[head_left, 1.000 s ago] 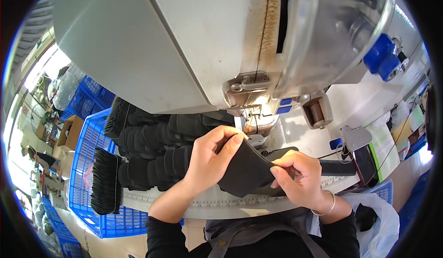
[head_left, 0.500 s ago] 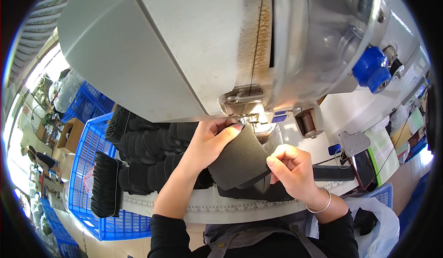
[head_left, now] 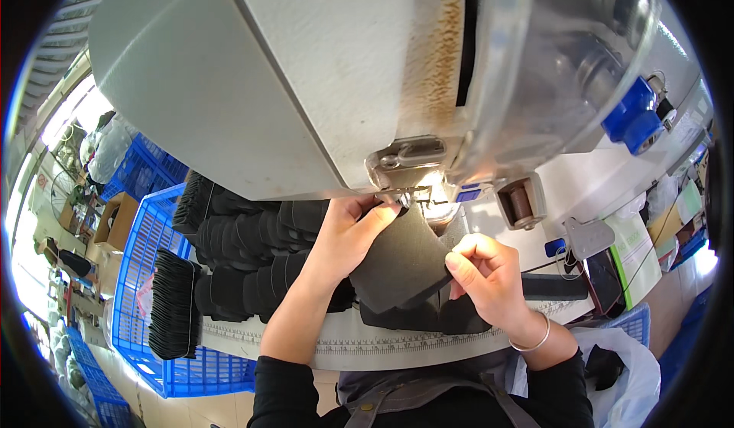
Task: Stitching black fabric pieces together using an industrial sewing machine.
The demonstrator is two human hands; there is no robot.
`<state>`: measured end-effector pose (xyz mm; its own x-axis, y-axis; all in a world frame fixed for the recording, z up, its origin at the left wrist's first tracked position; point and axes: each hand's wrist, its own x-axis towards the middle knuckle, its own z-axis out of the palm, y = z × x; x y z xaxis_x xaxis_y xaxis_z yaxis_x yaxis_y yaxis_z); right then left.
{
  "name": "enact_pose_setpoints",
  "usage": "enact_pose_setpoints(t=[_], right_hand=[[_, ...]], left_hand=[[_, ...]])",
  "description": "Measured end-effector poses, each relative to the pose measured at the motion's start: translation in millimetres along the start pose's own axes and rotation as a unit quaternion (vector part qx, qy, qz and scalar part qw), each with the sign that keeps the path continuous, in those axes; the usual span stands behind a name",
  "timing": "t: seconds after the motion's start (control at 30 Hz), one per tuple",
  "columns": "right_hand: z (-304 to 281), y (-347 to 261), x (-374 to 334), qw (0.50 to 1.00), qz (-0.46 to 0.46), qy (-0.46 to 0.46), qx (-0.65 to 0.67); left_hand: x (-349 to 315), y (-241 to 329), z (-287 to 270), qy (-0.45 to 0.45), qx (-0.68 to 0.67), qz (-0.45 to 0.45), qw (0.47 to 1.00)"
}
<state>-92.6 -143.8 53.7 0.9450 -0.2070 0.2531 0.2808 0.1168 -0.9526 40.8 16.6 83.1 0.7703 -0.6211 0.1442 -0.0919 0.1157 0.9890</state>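
A dark grey piece of fabric (head_left: 399, 263) lies under the needle area of a sewing machine (head_left: 321, 68). My left hand (head_left: 353, 233) pinches its upper left edge, right beside the lit presser foot (head_left: 409, 197). With thumb and forefinger, my right hand (head_left: 483, 279) grips the right corner of the same fabric. More dark fabric pieces (head_left: 424, 317) lie beneath it at the table's front edge. The fingertips of my left hand are partly hidden close to the foot.
Left of the hands, stacked rows of black fabric pieces (head_left: 252, 233) reach over a blue plastic basket (head_left: 206, 382). A measuring tape strip (head_left: 375, 345) runs along the table's front edge. At lower right hangs a white plastic bag (head_left: 638, 367); a phone-like dark object (head_left: 602, 281) lies above it.
The fabric and both hands have shifted slightly to the right. The dark thread line seen earlier along the machine's front no longer shows, and a dark slot there looks wider.
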Motion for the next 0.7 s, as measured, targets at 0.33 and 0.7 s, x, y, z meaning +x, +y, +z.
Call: enact_pose_setpoints(t=[0.33, 0.7], right_hand=[[-2.0, -1.6, -0.8, 0.999, 0.029, -0.024, -0.008], [-4.4, -3.8, 3.4, 0.998, 0.039, -0.037, -0.03]], left_hand=[[-1.1, 3.9, -3.9, -0.002, 0.012, 0.009, 1.0], [-51.2, 17.4, 15.2, 0.093, 0.501, 0.416, 0.753]])
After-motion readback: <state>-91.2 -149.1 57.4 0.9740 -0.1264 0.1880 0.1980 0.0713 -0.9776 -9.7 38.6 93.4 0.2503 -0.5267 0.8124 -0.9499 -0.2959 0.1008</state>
